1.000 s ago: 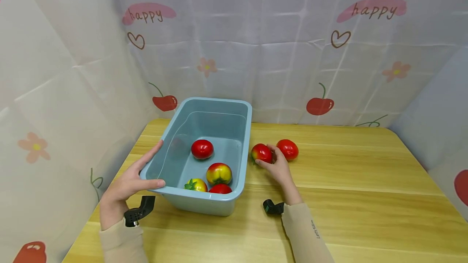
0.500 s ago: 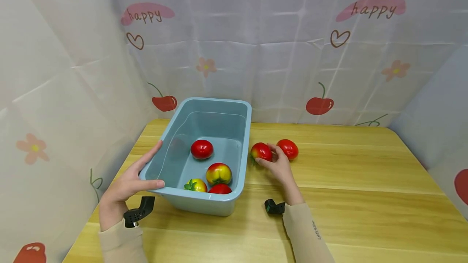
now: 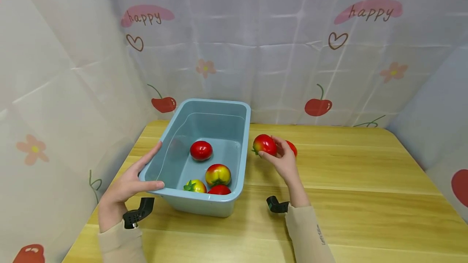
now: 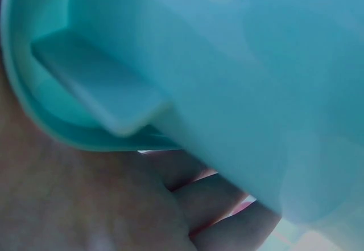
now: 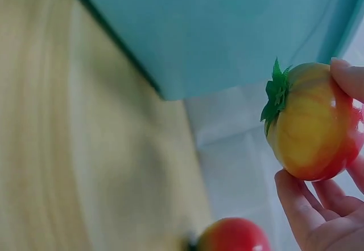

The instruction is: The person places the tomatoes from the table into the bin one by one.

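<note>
Tomato (image 3: 265, 144) pinched in my R grip (image 3: 287, 164), just R of blue bin (image 3: 199, 205), leafy end binward; my L grip (image 3: 125, 184) clasps its near-L corner.

Yellow-brown wooden table (image 3: 380, 173) with pale grain lines, light blue plastic bin (image 3: 197, 206) standing on it, partly hidden red tomato (image 3: 293, 148) lying to the bin's right.

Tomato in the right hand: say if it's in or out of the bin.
Out: in the head view, the right hand holds the tomato to the right of the bin, not over its opening.
</note>
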Available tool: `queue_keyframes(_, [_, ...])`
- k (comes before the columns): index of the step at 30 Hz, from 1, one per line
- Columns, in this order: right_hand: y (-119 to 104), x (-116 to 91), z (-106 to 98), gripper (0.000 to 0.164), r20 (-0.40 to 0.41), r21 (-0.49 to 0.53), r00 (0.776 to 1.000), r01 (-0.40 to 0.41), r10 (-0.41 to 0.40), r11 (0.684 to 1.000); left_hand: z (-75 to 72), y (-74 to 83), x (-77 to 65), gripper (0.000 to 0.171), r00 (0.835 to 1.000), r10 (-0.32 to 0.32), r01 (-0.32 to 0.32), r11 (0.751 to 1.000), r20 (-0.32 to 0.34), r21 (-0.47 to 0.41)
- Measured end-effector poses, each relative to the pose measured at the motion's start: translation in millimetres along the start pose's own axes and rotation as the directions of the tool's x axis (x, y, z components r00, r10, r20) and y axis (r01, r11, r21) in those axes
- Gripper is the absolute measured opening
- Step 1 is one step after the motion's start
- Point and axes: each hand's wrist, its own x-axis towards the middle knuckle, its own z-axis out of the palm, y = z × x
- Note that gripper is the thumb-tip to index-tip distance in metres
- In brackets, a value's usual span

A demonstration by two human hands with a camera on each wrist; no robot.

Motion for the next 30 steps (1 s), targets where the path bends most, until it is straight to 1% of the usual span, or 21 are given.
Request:
queue_keyframes(3, [-9.9,-2.7,-2.4,0.065,-0.006,0.034,1.000,0.009,-0.009,0.999,0.2,-0.1,-0.3,0.092,1.000,0.001,-0.001,1.000,0.001,0.000])
queue_keyframes(9, [-46.7,-18.0,-4.9,0.065,-0.003,0.074,1.000,0.029,-0.028,0.997,0.2,-0.9,-0.7,0.092,1.000,0.009,-0.009,1.000,0.001,0.005])
queue_keyframes(12, [-58.4,-23.5,-5.1,0.065,-0.005,0.088,0.999,0.041,-0.041,0.995,0.1,-1.0,-1.1,0.092,1.000,0.007,-0.007,1.000,-0.001,0.008])
queue_keyframes(16, [-55.9,-21.8,-6.8,0.065,-0.020,0.110,0.998,0.059,-0.057,0.992,0.2,-0.6,-1.5,0.092,1.000,0.008,-0.008,1.000,-0.001,0.009])
queue_keyframes(20, [-54.5,-22.3,-7.1,0.064,-0.038,0.103,0.993,0.114,-0.111,0.988,0.3,-0.4,-1.3,0.092,1.000,0.007,-0.007,1.000,0.001,0.004])
queue_keyframes(24, [-59.1,-26.2,-6.8,0.064,-0.052,0.093,0.986,0.164,-0.159,0.982,0.3,-0.7,-1.0,0.093,1.000,0.002,-0.002,1.000,0.001,-0.004])
queue_keyframes(30, [-70.7,-35.1,-5.8,0.064,-0.048,0.087,0.979,0.201,-0.197,0.976,0.3,-1.5,-0.5,0.093,1.000,-0.007,0.007,1.000,-0.003,-0.003])
